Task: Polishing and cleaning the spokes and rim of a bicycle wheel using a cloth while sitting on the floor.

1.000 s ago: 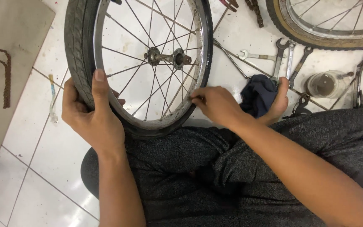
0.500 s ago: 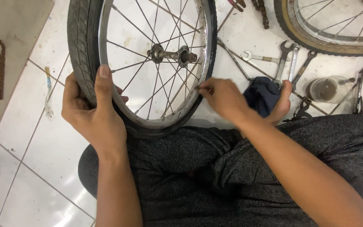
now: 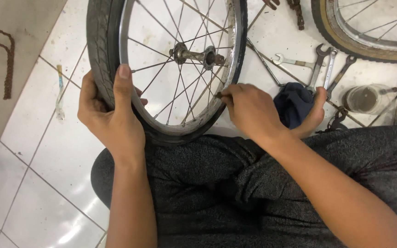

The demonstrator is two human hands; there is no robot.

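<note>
A small spoked bicycle wheel (image 3: 102, 50) with a dark tyre and metal rim stands upright against my lap. My left hand (image 3: 109, 117) grips the tyre and rim at the lower left, thumb lying up along the rim. My right hand (image 3: 249, 110) pinches a small dark tool (image 3: 218, 95) at the inner right of the rim, where a spoke meets it. The hub with its axle (image 3: 194, 54) sits in the middle of the spokes.
Several spanners (image 3: 320, 69) lie on the white tiled floor at the upper right, beside a dark blue cloth (image 3: 292, 103) and a small clear jar (image 3: 366, 98). A second wheel (image 3: 345, 39) lies at the top right. A rusty chain (image 3: 8, 59) rests on the left.
The view has shifted slightly and the wheel sits a little lower and nearer. My right hand stays pinched at the rim; my left hand keeps its grip on the tyre.
</note>
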